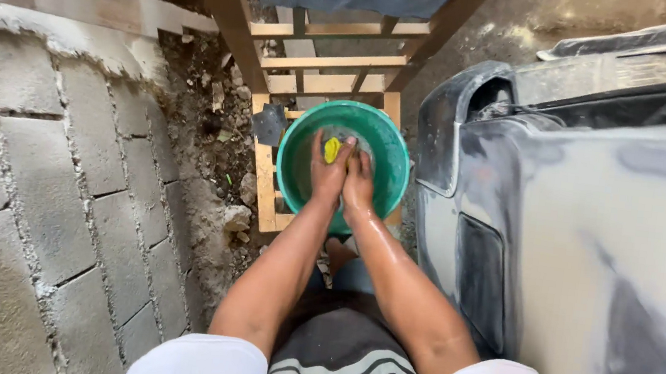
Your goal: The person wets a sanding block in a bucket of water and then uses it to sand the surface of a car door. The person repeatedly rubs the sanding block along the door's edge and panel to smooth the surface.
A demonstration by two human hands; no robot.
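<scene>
**Both Hands in the Basin**

Nearest my lens I see white sleeves and dark striped shorts; both wet forearms extend from there into the green basin (294, 176). The left hand (327, 171) is curled around a yellow sponge (331, 150), which shows just above its fingers, pinched inside the basin. The right hand (358, 185) lies touching the left one; I cannot tell whether its fingers clamp anything. Beneath the grip, the basin sits on a wooden frame (265, 192). Right of the grip stands a sanded grey car body (594, 242); left of it, a concrete block wall (50, 180).
</scene>
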